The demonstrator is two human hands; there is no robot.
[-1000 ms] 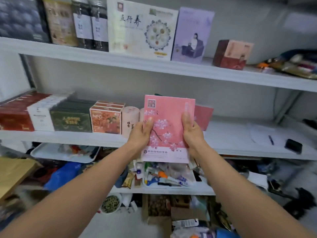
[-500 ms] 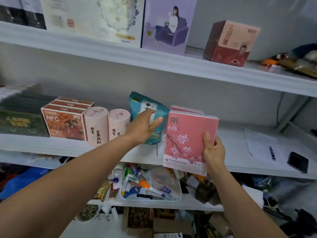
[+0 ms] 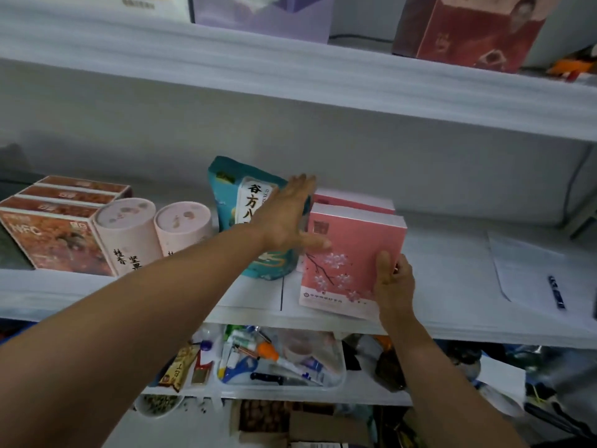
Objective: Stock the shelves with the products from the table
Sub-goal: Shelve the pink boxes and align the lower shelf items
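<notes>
A pink box (image 3: 347,250) printed with blossom branches stands upright at the front of the middle shelf (image 3: 452,318). My right hand (image 3: 394,282) grips its lower right edge, thumb on the front face. A second pink box (image 3: 352,200) stands right behind it. My left hand (image 3: 287,215) is stretched out flat with straight fingers, pressing against the teal pouch (image 3: 239,202) that stands just left of the pink boxes; its thumb touches the front box's left edge.
Two pale pink tubs (image 3: 129,231) and orange boxes (image 3: 51,234) fill the shelf's left part. A sheet of paper with a pen (image 3: 555,292) lies at the right. A red box (image 3: 475,30) sits on the shelf above. A cluttered tray (image 3: 281,360) lies below.
My right hand has set the pink box down on the shelf in front of its twin. My left hand has reached further in and now lies flat against the teal pouch.
</notes>
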